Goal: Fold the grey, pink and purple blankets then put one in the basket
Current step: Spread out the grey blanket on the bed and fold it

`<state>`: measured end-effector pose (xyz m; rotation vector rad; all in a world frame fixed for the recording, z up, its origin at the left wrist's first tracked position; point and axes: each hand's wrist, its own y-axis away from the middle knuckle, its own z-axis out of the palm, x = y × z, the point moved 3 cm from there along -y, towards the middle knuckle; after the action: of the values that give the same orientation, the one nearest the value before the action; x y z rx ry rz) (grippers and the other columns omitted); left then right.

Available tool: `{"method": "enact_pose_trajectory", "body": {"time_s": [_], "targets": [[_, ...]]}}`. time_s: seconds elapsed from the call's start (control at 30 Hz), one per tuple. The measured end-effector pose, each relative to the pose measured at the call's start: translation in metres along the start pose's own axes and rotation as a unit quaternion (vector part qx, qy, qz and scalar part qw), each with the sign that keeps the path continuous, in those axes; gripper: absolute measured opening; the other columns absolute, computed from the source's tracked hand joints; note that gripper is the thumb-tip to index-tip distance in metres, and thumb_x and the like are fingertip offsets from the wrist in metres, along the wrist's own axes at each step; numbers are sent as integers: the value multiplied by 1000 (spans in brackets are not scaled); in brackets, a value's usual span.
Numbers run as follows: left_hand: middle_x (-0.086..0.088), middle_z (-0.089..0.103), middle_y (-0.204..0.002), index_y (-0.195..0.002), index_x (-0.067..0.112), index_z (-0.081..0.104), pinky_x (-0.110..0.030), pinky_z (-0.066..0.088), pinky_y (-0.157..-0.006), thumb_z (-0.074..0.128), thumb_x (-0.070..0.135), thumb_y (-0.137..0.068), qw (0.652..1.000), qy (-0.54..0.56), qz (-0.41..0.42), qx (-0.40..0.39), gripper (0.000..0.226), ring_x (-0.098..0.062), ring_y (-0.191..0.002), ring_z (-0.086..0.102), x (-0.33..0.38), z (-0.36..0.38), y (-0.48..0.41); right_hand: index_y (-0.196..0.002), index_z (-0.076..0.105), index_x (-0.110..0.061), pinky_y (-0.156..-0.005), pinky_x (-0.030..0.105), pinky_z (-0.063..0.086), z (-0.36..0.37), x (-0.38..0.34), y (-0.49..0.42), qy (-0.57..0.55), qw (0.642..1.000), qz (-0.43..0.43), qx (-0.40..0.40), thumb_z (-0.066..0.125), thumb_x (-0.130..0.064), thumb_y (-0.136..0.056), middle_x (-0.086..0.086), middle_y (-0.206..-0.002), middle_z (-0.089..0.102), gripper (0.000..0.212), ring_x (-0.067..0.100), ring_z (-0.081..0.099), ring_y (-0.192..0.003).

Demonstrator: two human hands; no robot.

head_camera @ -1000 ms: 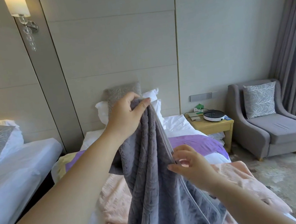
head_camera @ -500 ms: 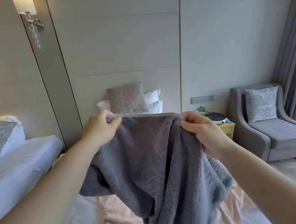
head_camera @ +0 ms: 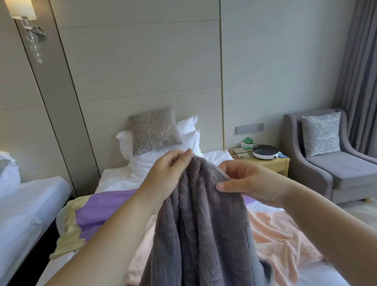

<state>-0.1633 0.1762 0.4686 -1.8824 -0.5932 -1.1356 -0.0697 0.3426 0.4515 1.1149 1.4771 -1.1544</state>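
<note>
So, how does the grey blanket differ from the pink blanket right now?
The grey blanket is lifted in the air, gripped at its top by the left hand and the right hand; the pink blanket lies on the bed, touched by neither hand. The grey blanket hangs in long vertical folds; the pink blanket is spread out and rumpled. Shared: both look plush, and neither is folded yet.

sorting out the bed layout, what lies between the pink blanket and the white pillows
In the head view, the purple blanket lies spread between the pink blanket and the white pillows, with a strip of rumpled white sheet beyond it.
</note>
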Motion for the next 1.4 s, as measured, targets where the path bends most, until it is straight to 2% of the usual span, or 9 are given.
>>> {"method": "enact_pose_trajectory", "body": {"time_s": [0.2,0.33,0.5,0.7,0.83,1.07,1.17,1.3,1.4], "targets": [[12,56,-71,-74,27,63,-27,40,-78,58,37,-92,993,33,31,110,22,-6,-76,51,22,-30,-19,-107,65,4,-97,41,47,-5,30,23,46,995,74,-46,79,-10,-71,19,-108,66,41,28,61,-102],[-2,58,-80,-75,21,60,-38,42,-84,57,34,-93,980,62,13,191,23,-20,-87,52,23,-69,-22,-76,66,-12,-79,30,47,-16,32,31,97,991,95,-14,74,-12,-75,7,-83,64,9,21,57,-82],[-10,61,-99,-87,16,61,-34,41,-87,53,35,-96,966,-5,-50,254,23,-21,-97,55,-7,-104,-10,-81,59,-9,-68,26,42,-25,16,21,114,989,41,81,66,-19,-86,5,-75,58,13,16,54,-71],[-2,60,-94,-97,12,62,-33,39,-80,51,41,-95,941,-142,-115,286,32,-23,-92,54,-38,-125,10,-86,62,-16,-74,36,47,-24,-18,0,245,946,-47,209,59,-20,-93,7,-75,68,9,16,58,-72],[-4,61,-95,-93,13,61,-33,39,-78,52,40,-95,930,-160,-121,307,29,-25,-91,54,-50,-134,14,-83,65,-29,-72,29,50,-22,-47,-5,398,903,-42,156,66,-35,-86,4,-77,70,7,13,61,-65],[-2,62,-118,-105,22,62,-32,46,-94,53,41,-93,918,-322,-174,152,24,-24,-110,56,-65,-101,17,-80,61,-31,-74,27,46,-6,-40,-12,410,903,-43,124,68,-31,-86,-1,-82,68,9,8,58,-73],[12,59,-122,-116,32,57,-1,39,-82,51,55,-86,986,-122,-111,-27,38,9,-102,55,-43,-35,23,-83,63,-27,-68,10,42,11,-37,-21,407,907,-57,92,68,-28,-86,-11,-79,65,6,-6,54,-69],[-4,66,-106,-103,7,66,-38,42,-101,53,56,-82,982,19,-113,-153,54,-15,-101,60,-38,2,28,-89,66,-20,-67,10,42,21,-32,-24,392,915,-54,76,70,-28,-85,-6,-83,67,9,-3,54,-70],[0,66,-87,-82,19,70,-26,47,-80,58,44,-84,987,63,-95,-111,28,-12,-85,58,-38,-4,24,-91,61,-31,-64,8,40,14,-21,-14,409,912,22,21,72,-36,-82,-14,-83,61,15,-6,52,-68]]}}
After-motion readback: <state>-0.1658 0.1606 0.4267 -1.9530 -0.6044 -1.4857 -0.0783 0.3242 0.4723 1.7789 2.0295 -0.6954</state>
